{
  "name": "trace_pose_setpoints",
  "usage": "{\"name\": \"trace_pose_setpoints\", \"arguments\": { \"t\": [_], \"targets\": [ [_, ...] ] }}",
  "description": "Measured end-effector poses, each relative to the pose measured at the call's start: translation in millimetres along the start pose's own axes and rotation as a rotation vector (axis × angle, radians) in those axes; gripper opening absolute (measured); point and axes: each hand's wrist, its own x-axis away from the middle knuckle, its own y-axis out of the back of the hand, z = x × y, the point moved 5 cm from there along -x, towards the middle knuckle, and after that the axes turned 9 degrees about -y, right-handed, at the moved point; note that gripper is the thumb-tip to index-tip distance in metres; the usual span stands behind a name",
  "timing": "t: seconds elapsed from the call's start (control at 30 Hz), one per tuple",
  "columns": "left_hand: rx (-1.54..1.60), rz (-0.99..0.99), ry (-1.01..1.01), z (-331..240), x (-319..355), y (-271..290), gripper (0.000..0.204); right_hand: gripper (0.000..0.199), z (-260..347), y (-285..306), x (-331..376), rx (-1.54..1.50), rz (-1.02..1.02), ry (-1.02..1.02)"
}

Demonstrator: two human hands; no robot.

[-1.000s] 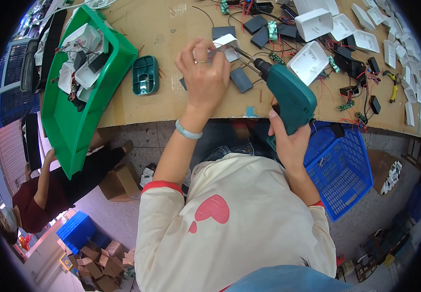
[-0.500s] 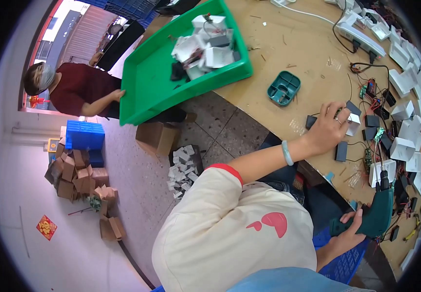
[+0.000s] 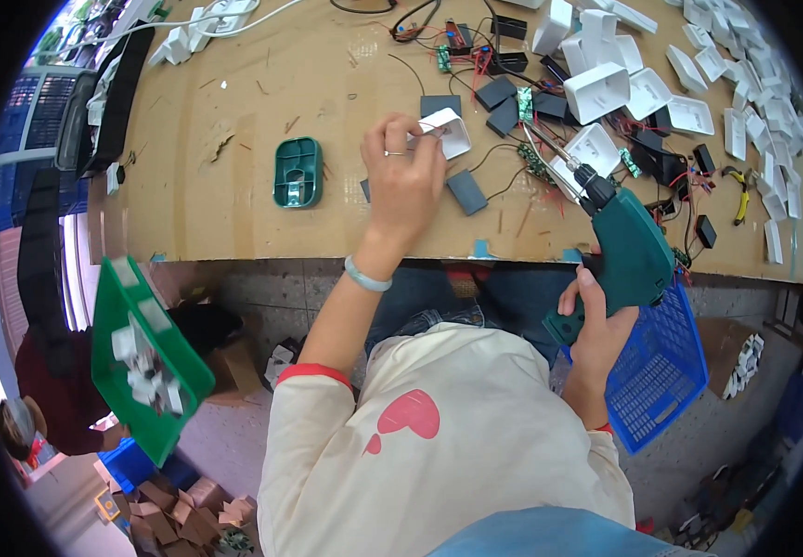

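Observation:
My left hand [image 3: 401, 167] is closed on a small white plastic case [image 3: 454, 136], held low over the table beside dark flat blocks [image 3: 466, 192] with thin wires. A ring shows on one finger. My right hand [image 3: 602, 327] wraps the handle of a green soldering gun [image 3: 638, 246] at the table's front edge. Its metal tip points up and left, near a small green circuit board [image 3: 524, 104]; whether they touch I cannot tell. Left of my left hand stands a green compartment box [image 3: 298, 173].
White cases [image 3: 596, 91] crowd the table's right side among wires, boards and yellow-handled pliers [image 3: 741, 195]. At left, another person [image 3: 58, 390] holds a green tray [image 3: 179, 348] of parts. A blue basket [image 3: 657, 371] sits below the table edge.
My view has swung to the right, so the table now lies across the top. The other person and the green tray have shifted to the lower left. Both my hands keep their holds.

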Motion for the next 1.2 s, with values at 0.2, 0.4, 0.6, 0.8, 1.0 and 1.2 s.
{"name": "trace_pose_setpoints", "arguments": {
  "t": [0.2,0.4,0.6,0.8,1.0,1.2],
  "targets": [
    [-0.021,-0.008,-0.016,-0.6,1.9,-3.4,0.012,0.031,-0.4,1.4,-1.1,-0.004,0.015,0.007],
    [0.005,-0.002,0.0,4.6,-1.9,-2.5,0.012,0.031,-1.1,-3.9,-3.9,-0.03,0.02,0.002],
    [-0.046,-0.042,0.007,8.8,7.8,-2.9,0.016,0.026,-14.7,6.6,-4.6,0.151,-0.019,-0.065],
    [-0.043,-0.099,-0.025,2.4,7.1,-12.5,0.018,0.035,-13.9,5.0,-7.0,-0.037,-0.022,-0.023],
    [-0.036,-0.074,-0.043,7.1,7.4,-13.0,0.019,0.017,-6.3,-1.5,-0.3,0.031,-0.057,-0.04],
    [0.138,-0.022,0.08,12.9,0.5,1.1,0.016,0.032,-2.3,-10.6,-3.2,0.019,-0.021,-0.039]
  ]
}}
